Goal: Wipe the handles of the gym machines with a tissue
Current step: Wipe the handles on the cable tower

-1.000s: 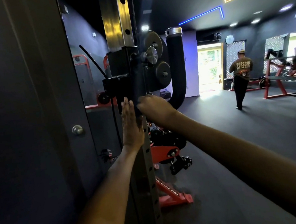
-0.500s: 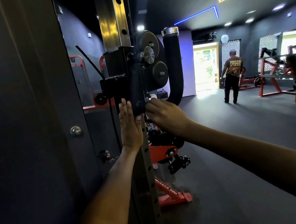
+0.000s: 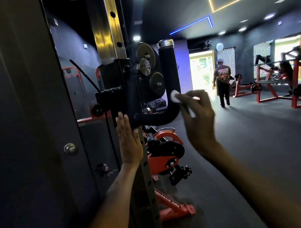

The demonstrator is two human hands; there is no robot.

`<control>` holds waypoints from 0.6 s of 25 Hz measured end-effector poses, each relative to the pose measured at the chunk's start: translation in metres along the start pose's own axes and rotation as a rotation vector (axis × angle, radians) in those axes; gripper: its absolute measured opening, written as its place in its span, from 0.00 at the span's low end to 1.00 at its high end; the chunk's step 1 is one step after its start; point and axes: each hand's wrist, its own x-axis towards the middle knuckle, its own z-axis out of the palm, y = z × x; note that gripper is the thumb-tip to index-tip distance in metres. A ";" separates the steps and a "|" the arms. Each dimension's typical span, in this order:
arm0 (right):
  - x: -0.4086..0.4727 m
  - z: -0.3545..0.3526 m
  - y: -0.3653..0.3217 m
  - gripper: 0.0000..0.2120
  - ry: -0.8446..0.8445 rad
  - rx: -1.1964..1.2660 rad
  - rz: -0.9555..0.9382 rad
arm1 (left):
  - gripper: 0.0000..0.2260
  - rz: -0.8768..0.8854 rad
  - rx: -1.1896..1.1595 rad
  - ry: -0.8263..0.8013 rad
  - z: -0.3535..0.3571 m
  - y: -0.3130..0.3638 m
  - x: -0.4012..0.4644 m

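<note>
Dark rubber floor (image 3: pixel 250 157); right hand (image 3: pixel 197 114) pinches tissue (image 3: pixel 174 96) against handle (image 3: pixel 168 72), left hand (image 3: pixel 129 142) flat on post (image 3: pixel 108 32)

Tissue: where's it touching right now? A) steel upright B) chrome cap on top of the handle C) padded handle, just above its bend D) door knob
C: the right hand pinches the white tissue against the black padded handle just above its curve, well below the chrome cap; the left hand lies flat on the upright.
</note>
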 end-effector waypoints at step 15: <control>-0.051 0.042 -0.006 0.09 -0.145 0.000 -0.042 | 0.24 0.009 -0.018 0.004 0.001 0.000 -0.003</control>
